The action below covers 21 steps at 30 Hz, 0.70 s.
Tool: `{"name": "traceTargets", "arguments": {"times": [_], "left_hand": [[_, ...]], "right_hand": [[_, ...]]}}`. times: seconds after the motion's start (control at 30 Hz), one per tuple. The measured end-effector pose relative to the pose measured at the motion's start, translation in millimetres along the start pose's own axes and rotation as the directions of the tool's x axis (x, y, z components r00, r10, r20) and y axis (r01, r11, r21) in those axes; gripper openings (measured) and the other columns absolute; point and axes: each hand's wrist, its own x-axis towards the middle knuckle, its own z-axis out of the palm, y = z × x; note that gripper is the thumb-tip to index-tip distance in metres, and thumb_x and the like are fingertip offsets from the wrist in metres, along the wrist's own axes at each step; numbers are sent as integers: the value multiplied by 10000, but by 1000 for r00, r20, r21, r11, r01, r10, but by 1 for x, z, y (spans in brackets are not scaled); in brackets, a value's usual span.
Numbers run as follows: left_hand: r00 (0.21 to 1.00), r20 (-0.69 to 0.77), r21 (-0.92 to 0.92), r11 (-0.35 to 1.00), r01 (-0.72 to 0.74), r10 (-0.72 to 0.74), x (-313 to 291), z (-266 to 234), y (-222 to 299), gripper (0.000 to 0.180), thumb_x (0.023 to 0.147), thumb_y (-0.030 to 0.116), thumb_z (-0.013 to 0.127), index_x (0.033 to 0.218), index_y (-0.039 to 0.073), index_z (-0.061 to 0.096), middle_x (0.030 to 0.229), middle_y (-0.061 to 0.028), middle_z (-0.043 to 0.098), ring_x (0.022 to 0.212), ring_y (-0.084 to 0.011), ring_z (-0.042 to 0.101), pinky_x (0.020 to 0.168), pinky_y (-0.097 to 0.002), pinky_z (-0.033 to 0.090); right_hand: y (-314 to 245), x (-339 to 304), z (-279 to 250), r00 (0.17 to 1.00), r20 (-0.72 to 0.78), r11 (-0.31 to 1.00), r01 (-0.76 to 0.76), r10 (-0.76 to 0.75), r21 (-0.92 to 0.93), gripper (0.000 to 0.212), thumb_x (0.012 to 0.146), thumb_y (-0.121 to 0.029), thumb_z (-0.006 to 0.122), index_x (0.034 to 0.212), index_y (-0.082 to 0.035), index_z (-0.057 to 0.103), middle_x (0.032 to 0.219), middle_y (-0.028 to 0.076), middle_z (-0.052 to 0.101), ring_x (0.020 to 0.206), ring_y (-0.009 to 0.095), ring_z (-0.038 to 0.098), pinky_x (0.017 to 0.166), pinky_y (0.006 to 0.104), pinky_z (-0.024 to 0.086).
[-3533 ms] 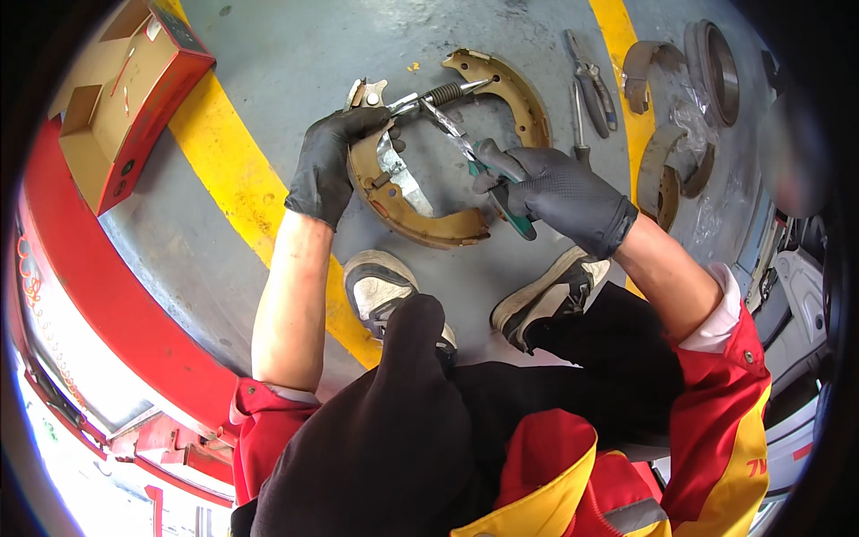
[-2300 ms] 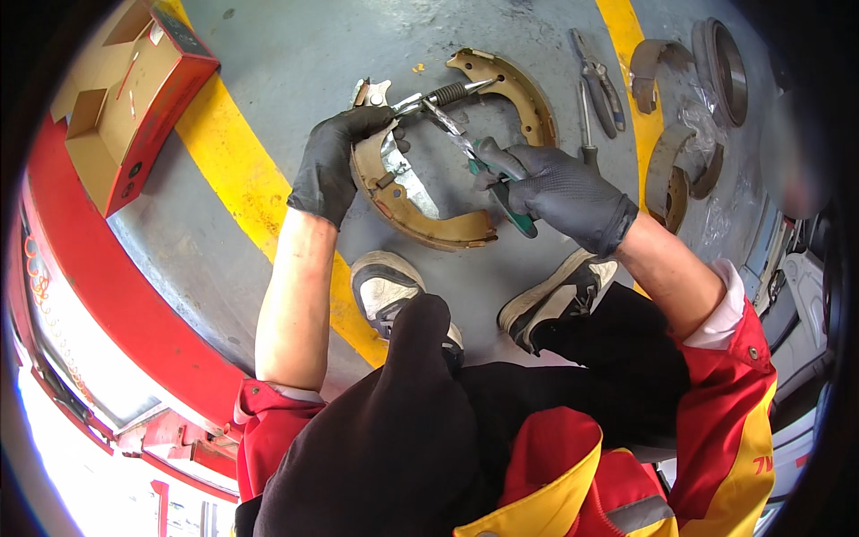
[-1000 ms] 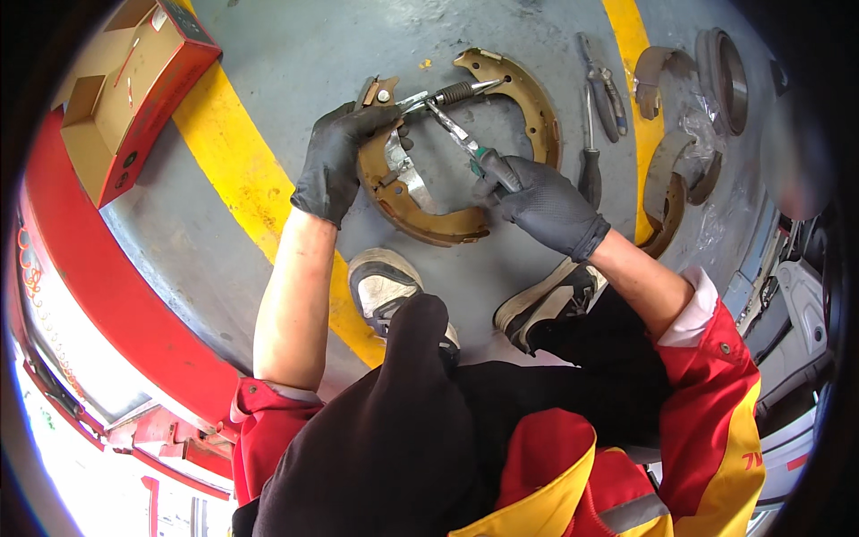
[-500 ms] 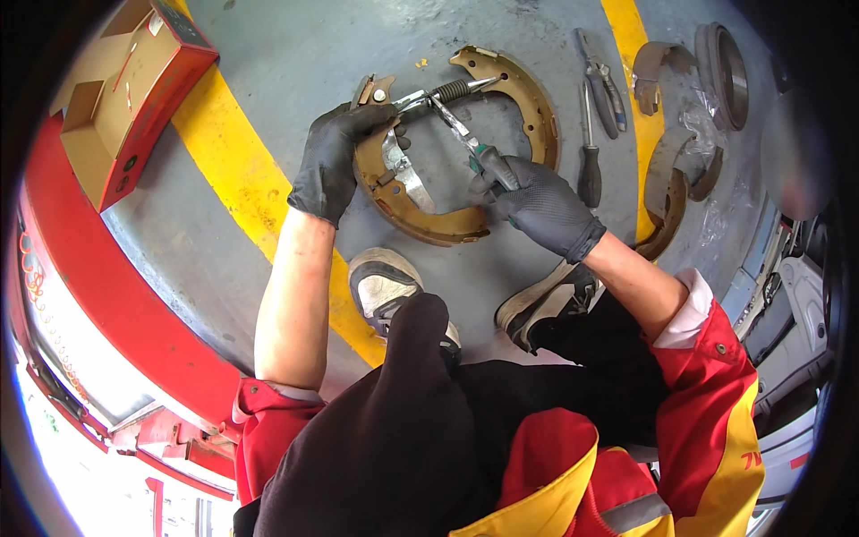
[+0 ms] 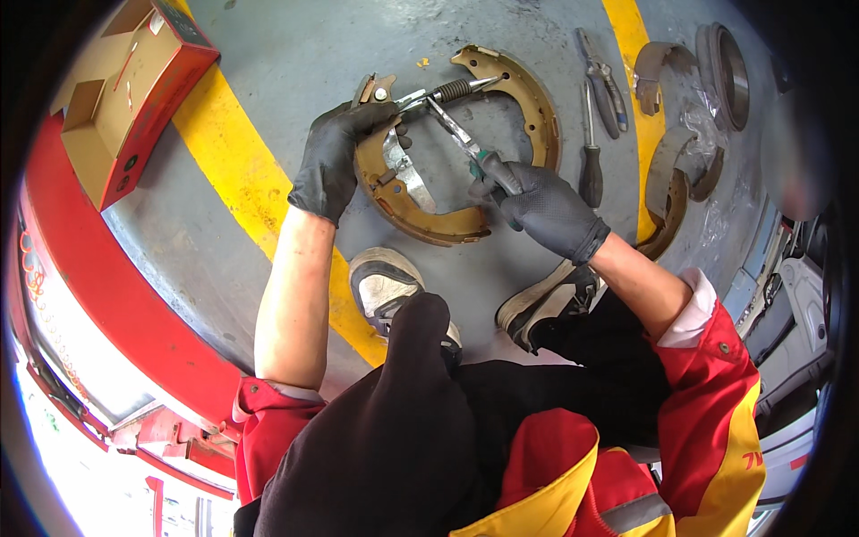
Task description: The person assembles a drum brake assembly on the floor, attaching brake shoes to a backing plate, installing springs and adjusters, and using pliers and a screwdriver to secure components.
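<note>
Head view: right hand (image 5: 550,210) presses pliers' handles (image 5: 501,172) closer together than earlier, bite unclear, left hand (image 5: 331,157) pinching a brake shoe (image 5: 407,213).

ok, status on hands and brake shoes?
Left fingers gripping left brake shoe. Right fingers around green-handled pliers, tip at spring rod. Screwdriver lying off right.

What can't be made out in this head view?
Head view:
Pliers: handles partly covered by right hand.
Left brake shoe: partly covered by left hand.
Spring-wrapped rod: too small to tell whether the pliers grip it.
Open box: cut off by the picture's edge.
</note>
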Motion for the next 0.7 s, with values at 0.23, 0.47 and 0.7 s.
{"name": "traceTargets", "arguments": {"times": [0.23,0.47,0.7], "left_hand": [[999,26,30,999,-29,28,1,-2,-4,251,939,143,676,1063,-64,742,985,-109,743,849,-169,720,798,-283,554],[1000,-7,-10,1000,15,-15,1,-2,-2,253,931,146,691,1054,-72,730,981,-118,741,827,-176,723,789,-287,560],[999,33,47,998,-40,39,-3,2,2,257,922,145,703,1054,-75,719,965,-125,741,808,-182,725,768,-291,565]], "right_hand": [[14,6,4,1000,8,999,-29,29,-32,282,999,-173,576,1203,-33,711,873,29,681,653,92,551,630,267,471],[3,2,4,997,3,996,-82,82,45,332,922,-140,581,1203,-7,696,991,121,723,823,200,663,783,323,527],[21,7,9,1000,-9,999,-12,12,31,297,996,-194,577,1199,-29,718,814,7,644,643,85,534,620,255,455]]}}
